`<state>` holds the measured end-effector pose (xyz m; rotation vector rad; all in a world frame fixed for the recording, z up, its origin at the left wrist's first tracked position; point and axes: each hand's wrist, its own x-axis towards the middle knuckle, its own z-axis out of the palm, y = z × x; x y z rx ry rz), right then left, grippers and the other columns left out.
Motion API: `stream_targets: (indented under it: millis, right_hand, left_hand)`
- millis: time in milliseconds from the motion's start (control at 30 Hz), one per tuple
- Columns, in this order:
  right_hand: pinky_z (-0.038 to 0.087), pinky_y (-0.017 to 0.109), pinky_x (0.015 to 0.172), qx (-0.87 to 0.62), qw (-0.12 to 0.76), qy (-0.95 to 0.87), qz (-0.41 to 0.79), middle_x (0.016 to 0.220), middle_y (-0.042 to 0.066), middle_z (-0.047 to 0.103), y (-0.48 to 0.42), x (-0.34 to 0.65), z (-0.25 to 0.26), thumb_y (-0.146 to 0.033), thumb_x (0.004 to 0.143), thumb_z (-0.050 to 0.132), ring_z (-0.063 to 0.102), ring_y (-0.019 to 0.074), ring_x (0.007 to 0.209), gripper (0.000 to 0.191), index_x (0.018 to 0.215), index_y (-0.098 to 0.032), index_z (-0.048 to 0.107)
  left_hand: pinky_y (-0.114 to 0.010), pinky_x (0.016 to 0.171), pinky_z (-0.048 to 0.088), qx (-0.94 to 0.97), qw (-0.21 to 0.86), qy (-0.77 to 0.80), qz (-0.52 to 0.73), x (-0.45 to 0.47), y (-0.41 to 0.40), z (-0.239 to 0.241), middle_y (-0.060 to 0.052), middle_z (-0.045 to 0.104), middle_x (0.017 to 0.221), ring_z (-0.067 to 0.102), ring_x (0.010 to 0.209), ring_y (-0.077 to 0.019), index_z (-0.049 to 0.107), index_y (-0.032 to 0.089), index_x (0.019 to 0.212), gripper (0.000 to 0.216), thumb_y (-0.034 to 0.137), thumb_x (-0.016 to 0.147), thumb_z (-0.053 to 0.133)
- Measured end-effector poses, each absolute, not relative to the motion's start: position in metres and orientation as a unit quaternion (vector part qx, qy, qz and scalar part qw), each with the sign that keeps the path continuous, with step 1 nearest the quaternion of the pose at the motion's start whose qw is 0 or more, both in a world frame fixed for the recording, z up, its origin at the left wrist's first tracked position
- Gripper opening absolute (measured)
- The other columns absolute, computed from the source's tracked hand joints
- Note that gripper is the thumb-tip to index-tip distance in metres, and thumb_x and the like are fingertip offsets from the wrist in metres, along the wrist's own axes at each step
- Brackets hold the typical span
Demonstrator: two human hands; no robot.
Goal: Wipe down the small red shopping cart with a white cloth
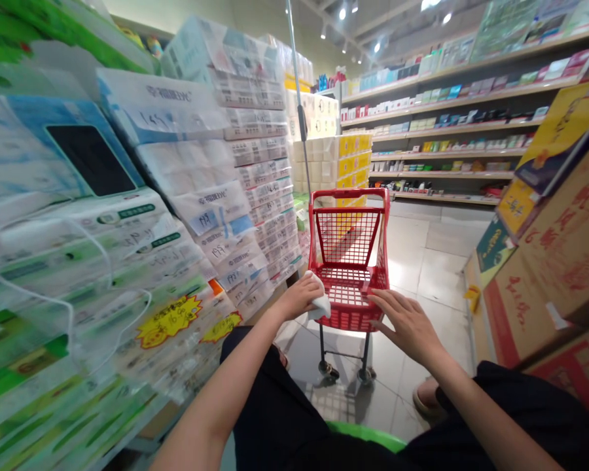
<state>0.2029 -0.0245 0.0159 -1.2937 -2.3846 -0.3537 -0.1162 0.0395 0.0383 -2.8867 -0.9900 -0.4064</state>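
Note:
A small red shopping cart stands on the tiled floor right in front of me, its handle at the far end. My left hand is closed on a white cloth, which may be a paper tissue, at the basket's near left edge. At the near right edge, my right hand has its fingers spread, with the fingertips at the red rim. Whether those fingertips press on the plastic I cannot tell. Through the basket's grid the floor shows.
On the left rise stacks of wrapped tissue packs, with a dark phone and a white cable on them. Cardboard boxes are piled at the right. A thin metal pole stands behind the cart. Stocked shelves line the back.

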Motion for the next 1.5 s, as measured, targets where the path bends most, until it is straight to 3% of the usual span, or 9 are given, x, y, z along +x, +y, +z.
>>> stream_targets:
  millis: [167,467,600,767,900,1033,1133,1267,1500]
  right_hand:
    - [0.016,0.053,0.116,-0.411,0.217,-0.867,-0.177,0.152,0.011,0.035,-0.004,0.217,-0.005,-0.039,0.094,0.047,0.015,0.0281,0.146,0.041,0.128,-0.017,0.045]
    - [0.016,0.055,0.118,-0.421,0.267,-0.854,-0.146,0.146,0.018,0.038,-0.005,0.191,-0.015,-0.031,0.088,0.049,0.011,0.0309,0.146,0.041,0.124,-0.013,0.042]
    - [0.015,0.055,0.118,-0.415,0.271,-0.862,-0.111,0.151,0.018,0.032,-0.013,0.182,-0.007,-0.026,0.082,0.050,0.011,0.0299,0.146,0.056,0.134,-0.012,0.035]
    - [0.012,0.051,0.119,-0.409,0.277,-0.869,-0.003,0.152,0.010,0.034,-0.009,0.195,0.012,-0.019,0.078,0.044,0.026,0.0214,0.143,0.074,0.148,-0.020,0.019]
    - [0.017,0.052,0.118,-0.414,0.305,-0.857,0.039,0.146,0.006,0.042,-0.004,0.198,0.040,-0.025,0.085,0.043,0.036,0.0221,0.137,0.063,0.145,-0.026,0.028]
    - [0.026,0.047,0.114,-0.390,0.290,-0.874,-0.014,0.145,0.005,0.045,-0.007,0.168,0.054,-0.034,0.094,0.041,0.037,0.0214,0.136,0.047,0.141,-0.029,0.040]
    - [0.036,0.041,0.108,-0.380,0.257,-0.887,-0.051,0.146,0.009,0.044,-0.007,0.148,0.039,-0.038,0.099,0.034,0.041,0.0210,0.133,0.048,0.145,-0.024,0.036]
    - [0.044,0.041,0.095,-0.420,0.190,-0.883,-0.088,0.127,0.015,0.060,0.001,0.148,0.016,-0.048,0.096,0.040,0.056,0.0249,0.114,0.055,0.142,-0.017,0.039]
    - [0.044,0.037,0.084,-0.474,0.041,-0.876,-0.083,0.095,0.013,0.071,0.011,0.120,0.035,-0.045,0.092,0.051,0.066,0.0254,0.092,0.032,0.104,-0.017,0.062]
  left_hand:
    - [-0.044,0.115,0.026,-0.926,0.087,-0.345,-0.127,-0.104,0.041,0.033,-0.006,0.060,0.110,0.051,0.111,-0.0223,0.059,0.022,0.106,0.018,0.027,0.089,0.057]
    - [-0.043,0.089,0.045,-0.847,0.142,-0.490,-0.151,-0.041,0.014,0.005,-0.010,0.058,0.101,0.055,0.095,-0.0262,0.057,0.018,0.101,0.023,0.039,0.090,0.055]
    - [-0.051,0.102,0.040,-0.790,0.122,-0.547,-0.247,0.012,-0.012,-0.008,-0.013,0.058,0.114,0.053,0.108,-0.0282,0.052,0.015,0.119,0.029,0.021,0.092,0.046]
    - [-0.053,0.118,0.024,-0.801,0.037,-0.508,-0.314,0.029,-0.053,-0.011,-0.013,0.024,0.156,0.019,0.145,-0.0291,0.017,0.014,0.150,0.070,0.011,0.085,0.044]
    - [-0.052,0.117,0.027,-0.843,-0.044,-0.450,-0.290,0.005,-0.072,-0.010,-0.007,0.012,0.161,0.013,0.147,-0.0281,0.014,0.023,0.152,0.079,0.011,0.082,0.047]
    - [-0.053,0.115,0.029,-0.842,-0.076,-0.424,-0.325,-0.012,-0.061,-0.005,-0.011,0.035,0.151,0.030,0.141,-0.0280,0.027,0.021,0.148,0.073,0.006,0.078,0.046]
    - [-0.044,0.110,0.038,-0.825,-0.101,-0.410,-0.376,-0.026,-0.041,0.010,-0.010,0.055,0.132,0.047,0.128,-0.0224,0.048,0.019,0.131,0.053,0.003,0.081,0.039]
    - [-0.038,0.109,0.039,-0.797,-0.059,-0.446,-0.402,-0.061,-0.011,0.033,-0.006,0.059,0.123,0.052,0.121,-0.0181,0.058,0.022,0.110,0.030,0.011,0.091,0.037]
    - [-0.047,0.120,0.019,-0.818,0.023,-0.483,-0.313,-0.084,0.017,0.017,-0.003,0.063,0.119,0.054,0.118,-0.0184,0.054,0.023,0.121,0.030,0.030,0.098,0.036]
